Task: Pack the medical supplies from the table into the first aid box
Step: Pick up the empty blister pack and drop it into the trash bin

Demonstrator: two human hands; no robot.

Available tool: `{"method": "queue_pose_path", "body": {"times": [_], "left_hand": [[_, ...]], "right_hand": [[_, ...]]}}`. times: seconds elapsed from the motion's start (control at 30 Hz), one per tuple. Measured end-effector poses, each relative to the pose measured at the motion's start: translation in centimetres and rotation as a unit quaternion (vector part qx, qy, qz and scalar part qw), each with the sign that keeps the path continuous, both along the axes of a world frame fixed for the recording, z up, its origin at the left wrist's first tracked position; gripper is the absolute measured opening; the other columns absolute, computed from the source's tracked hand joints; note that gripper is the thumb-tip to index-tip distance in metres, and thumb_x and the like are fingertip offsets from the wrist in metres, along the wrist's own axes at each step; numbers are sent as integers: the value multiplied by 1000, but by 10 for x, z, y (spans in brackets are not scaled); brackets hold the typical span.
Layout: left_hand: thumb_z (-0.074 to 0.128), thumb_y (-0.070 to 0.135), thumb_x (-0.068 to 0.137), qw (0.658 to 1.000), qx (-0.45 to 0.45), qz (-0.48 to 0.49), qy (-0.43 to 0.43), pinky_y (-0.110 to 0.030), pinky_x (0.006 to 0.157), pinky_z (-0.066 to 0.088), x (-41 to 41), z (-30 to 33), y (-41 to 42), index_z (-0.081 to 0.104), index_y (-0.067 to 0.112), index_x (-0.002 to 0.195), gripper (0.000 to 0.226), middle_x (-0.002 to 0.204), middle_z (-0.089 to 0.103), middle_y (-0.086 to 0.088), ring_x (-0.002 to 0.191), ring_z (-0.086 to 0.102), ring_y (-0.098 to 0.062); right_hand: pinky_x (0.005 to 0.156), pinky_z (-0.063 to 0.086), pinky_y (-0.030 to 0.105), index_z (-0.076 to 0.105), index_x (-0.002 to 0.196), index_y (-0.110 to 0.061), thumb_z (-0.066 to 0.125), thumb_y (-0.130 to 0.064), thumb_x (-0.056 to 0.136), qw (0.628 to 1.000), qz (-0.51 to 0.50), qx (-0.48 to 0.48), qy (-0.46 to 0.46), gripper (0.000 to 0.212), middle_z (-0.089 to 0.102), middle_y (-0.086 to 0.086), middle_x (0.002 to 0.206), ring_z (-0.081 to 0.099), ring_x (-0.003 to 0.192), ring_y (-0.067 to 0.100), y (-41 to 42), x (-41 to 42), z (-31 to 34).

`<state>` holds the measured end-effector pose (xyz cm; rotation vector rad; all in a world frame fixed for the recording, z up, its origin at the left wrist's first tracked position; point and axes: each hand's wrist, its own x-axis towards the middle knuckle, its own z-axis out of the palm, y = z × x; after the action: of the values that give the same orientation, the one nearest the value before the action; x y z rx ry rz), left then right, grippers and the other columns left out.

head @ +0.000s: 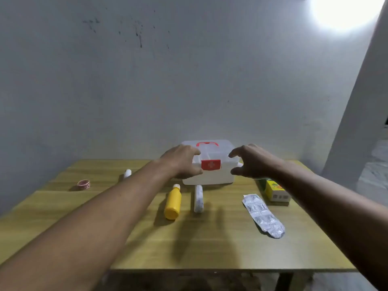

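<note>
**Both hands close in on the shut first aid box**

The first aid box (207,164) stands at the middle of the table's far edge, against the wall, lid down, red latch (210,164) facing the person and red handle (207,144) folded on top. It looks like thin, pale plastic: probably light, stiff and a little slippery, so it is best steadied by its two side walls while the latch is lifted.

The left hand (182,161) reaches in from the near left, fingers and thumb spread wide and curled around the box's left front corner; whether it touches the plastic I cannot tell. The right hand (249,161) mirrors it at the right side, open in a wide C, holding nothing, just beside the box. Both forearms stretch long across the table (210,248).

The supplies lie loose. A yellow bottle (173,203) lies on its side just in front of the box, a white roll (198,198) beside it. Toward the right edge are a silver pill strip (263,215), thin and bendable, and a small yellow-green carton (276,191). Toward the left edge sit a pink tape ring (83,184) and a small white tube (127,173). None is packed yet.
</note>
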<state>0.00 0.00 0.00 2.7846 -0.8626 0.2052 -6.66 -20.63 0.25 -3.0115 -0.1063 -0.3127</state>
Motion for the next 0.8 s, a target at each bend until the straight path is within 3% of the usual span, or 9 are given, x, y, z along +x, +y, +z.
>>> {"method": "queue_pose_path", "body": {"times": [0.1,0.23,0.33,0.67,0.8], "left_hand": [[62,43,83,1000,-4,-4,-15,-43,109,38,19,-8,-10,40,19,142,68,151,41,-4,137,39,-26],[57,43,87,999,-20,3,-31,-47,116,27,46,-19,-24,33,19,146,68,155,33,-6,141,30,-28],[51,48,90,999,-14,21,-31,-51,118,19,64,-26,-31,30,21,147,67,158,26,-8,144,24,-28],[47,47,92,997,-78,13,9,-45,119,23,87,-50,-30,32,24,148,62,158,27,3,148,18,-18],[45,46,93,998,-60,15,-6,-48,119,18,83,-48,-31,31,22,148,62,159,26,2,148,18,-19]], "right_hand": [[102,44,37,47,137,-13,70,-27,83,999,7,-11,-29,60,51,7,142,51,126,24,1,18,-13],[112,30,41,28,147,-13,69,-29,84,998,17,-55,-35,77,22,11,158,24,144,28,0,44,-29],[114,25,49,19,150,-17,68,-32,85,998,14,-60,-33,83,14,10,160,12,147,29,-4,61,-36],[108,35,46,32,145,-20,66,-37,85,989,35,-94,-106,71,41,5,150,38,136,30,-14,70,-53],[112,30,41,30,147,-20,65,-34,87,991,48,-52,-113,71,36,5,153,33,140,26,-20,65,-56]]}}
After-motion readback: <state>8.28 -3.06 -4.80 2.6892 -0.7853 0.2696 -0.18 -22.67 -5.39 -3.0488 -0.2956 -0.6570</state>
